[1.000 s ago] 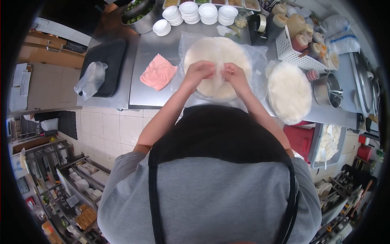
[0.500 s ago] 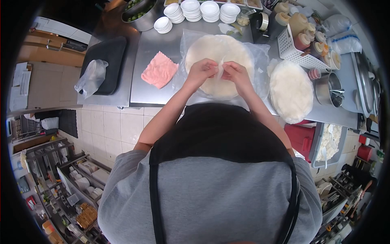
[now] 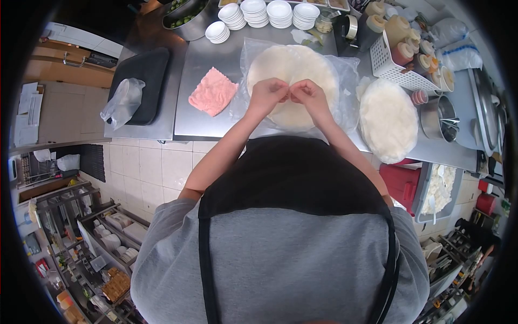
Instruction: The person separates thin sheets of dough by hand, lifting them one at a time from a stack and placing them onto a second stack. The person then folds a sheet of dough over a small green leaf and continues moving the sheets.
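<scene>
A stack of thin, round, off-white sheets (image 3: 294, 62), like rice paper or thin pastry, lies on a clear plastic bag (image 3: 347, 73) on the steel counter. Over the middle of the stack, my left hand (image 3: 268, 96) and my right hand (image 3: 310, 97) nearly meet at the fingertips. Both are closed in a pinch, apparently on the top sheet; the fingers cover the exact spot they grip. To the right sits a second pile of white round sheets (image 3: 388, 121), its outline uneven. A pink cloth (image 3: 213, 92) lies to the left of the stack.
Stacks of small white dishes (image 3: 279, 15) line the counter's back. A white basket of sauce bottles (image 3: 396, 70) and a metal pot (image 3: 438, 116) stand at right. On the left is a black tray (image 3: 141, 81) with a plastic bag on it. The counter's front edge (image 3: 202, 136) runs before me.
A pale fold of sheet stood up between my fingertips; now it hardly shows. My hands have drawn slightly closer together, fingers curled more tightly. Other things stay in place.
</scene>
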Demonstrator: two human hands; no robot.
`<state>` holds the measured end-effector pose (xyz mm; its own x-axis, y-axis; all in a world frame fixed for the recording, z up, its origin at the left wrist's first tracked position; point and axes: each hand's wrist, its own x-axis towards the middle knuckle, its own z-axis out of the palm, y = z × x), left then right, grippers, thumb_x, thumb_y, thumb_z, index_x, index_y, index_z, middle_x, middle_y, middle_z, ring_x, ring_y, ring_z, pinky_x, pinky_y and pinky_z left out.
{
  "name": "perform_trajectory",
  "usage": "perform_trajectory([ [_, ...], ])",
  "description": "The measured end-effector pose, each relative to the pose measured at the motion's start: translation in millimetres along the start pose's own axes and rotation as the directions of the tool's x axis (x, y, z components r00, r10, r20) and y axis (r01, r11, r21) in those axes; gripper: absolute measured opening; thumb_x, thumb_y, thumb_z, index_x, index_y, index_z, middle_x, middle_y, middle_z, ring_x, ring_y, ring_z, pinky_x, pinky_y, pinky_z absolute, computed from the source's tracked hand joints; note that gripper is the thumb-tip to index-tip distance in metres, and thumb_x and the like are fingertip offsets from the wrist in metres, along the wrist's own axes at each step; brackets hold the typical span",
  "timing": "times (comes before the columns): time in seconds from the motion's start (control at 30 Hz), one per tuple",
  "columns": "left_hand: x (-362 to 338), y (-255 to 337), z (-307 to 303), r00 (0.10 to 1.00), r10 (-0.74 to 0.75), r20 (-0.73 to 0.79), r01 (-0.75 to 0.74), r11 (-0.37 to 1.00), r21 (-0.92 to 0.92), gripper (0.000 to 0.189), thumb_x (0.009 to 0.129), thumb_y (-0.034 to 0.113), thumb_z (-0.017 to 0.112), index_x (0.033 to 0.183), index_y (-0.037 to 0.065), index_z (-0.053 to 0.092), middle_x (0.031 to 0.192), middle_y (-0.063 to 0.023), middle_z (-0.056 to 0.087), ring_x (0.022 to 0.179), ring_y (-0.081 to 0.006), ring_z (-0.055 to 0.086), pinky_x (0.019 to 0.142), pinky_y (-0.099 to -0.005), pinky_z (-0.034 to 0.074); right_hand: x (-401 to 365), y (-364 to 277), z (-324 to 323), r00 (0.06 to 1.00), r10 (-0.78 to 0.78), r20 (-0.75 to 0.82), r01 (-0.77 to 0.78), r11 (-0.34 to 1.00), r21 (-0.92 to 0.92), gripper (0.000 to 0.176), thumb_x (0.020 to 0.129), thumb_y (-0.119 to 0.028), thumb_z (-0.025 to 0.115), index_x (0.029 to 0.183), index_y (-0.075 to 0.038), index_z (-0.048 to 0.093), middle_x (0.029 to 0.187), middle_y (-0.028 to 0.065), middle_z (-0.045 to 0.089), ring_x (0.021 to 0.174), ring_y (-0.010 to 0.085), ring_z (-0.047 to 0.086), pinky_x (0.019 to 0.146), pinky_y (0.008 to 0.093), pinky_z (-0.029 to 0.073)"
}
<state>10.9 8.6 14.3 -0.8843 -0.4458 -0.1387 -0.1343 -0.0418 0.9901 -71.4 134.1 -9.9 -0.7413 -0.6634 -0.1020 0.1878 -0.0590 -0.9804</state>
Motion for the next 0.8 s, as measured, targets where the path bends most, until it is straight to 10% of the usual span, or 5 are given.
perform_trajectory([
  [0.8, -3.0, 6.7, -4.4, 0.993, -0.100, 0.063, 0.110, 0.975, -0.195, 0.015, 0.074, 0.002, 0.059, 0.088, 0.000, 0.056, 0.077, -0.0043, 0.060, 0.070, -0.0099, 0.057, 0.065, -0.0226, 0.046, -7.2, 0.3, -1.5, 0.995, 0.091, 0.039, -0.092, 0.995, 0.029, 0.016, 0.075, -0.007, 0.059, 0.088, 0.000, 0.054, 0.076, 0.0055, 0.059, 0.069, 0.0104, 0.055, 0.064, 0.0226, 0.044],
])
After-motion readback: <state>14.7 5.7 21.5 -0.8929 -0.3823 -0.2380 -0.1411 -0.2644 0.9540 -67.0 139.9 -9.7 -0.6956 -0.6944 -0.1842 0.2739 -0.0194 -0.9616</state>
